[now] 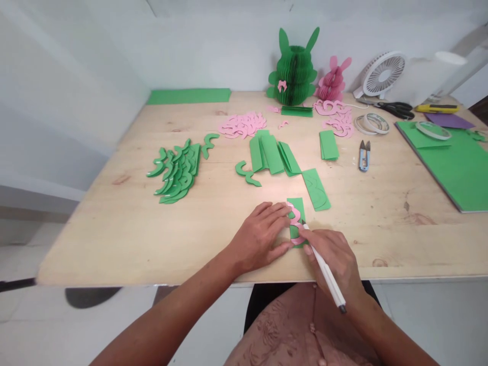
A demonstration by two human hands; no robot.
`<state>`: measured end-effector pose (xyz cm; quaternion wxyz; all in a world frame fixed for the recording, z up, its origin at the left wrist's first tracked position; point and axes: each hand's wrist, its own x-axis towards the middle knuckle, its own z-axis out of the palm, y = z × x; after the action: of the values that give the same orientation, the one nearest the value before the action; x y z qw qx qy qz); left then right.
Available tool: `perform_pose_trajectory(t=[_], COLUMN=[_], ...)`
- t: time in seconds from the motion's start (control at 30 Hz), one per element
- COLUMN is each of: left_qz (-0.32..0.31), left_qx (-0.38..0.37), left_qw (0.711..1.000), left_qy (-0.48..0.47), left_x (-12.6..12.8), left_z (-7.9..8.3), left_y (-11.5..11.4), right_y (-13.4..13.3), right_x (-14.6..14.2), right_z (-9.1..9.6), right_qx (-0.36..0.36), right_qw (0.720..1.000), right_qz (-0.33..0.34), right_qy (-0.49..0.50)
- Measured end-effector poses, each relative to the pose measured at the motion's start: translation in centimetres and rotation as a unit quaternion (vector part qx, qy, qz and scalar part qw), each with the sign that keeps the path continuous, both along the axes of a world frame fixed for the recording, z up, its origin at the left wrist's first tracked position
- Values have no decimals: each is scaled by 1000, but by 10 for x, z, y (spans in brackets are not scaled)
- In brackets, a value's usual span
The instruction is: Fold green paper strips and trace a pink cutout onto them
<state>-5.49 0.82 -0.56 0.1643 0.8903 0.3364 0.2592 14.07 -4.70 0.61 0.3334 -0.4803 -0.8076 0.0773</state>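
My left hand (263,234) lies flat with fingers stretched out, pressing a pink curved paper template (294,216) onto a small green paper strip (298,207) near the table's front edge. My right hand (335,259) grips a white pen (325,270), its tip touching the template's edge on the green strip. Another green strip with a drawn outline (316,189) lies just behind.
The wooden table (114,223) carries a pile of green cut shapes (177,170), folded green strips (272,152), pink cut shapes (244,124), snips (365,155), tape rolls (371,123), green sheets (457,162), scissors (396,108), a fan (382,73), and green (295,68) and pink (333,81) paper rabbits.
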Motion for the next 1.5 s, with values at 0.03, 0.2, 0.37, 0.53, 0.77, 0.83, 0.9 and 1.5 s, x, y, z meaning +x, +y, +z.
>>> perform_pose_trajectory(t=[0.03,0.2,0.37,0.53,0.77,0.83,0.9,1.5], left_qz=[-1,0,3,0,-8,-8,-8,0], left_qx=[1,2,5,10,22,26,30,18], left_qw=[1000,1000,1000,1000,999,999,999,999], left_qy=[0,4,9,15,32,30,33,39], left_x=[0,0,0,0,-1,-1,-1,1], left_z=[0,0,-1,-1,-1,-1,-1,3], left_y=[0,0,-1,0,0,0,0,0], right_y=[0,3,5,4,5,5,5,4], right_x=[0,1,2,4,4,4,4,5], right_z=[0,3,4,0,-3,-4,-4,-8], right_qx=[2,23,17,27,40,41,42,50], right_qw=[1000,1000,999,998,997,997,997,996], right_qz=[0,0,21,18,10,8,6,9], right_qy=[-6,-16,-35,-62,-62,-65,-68,-70])
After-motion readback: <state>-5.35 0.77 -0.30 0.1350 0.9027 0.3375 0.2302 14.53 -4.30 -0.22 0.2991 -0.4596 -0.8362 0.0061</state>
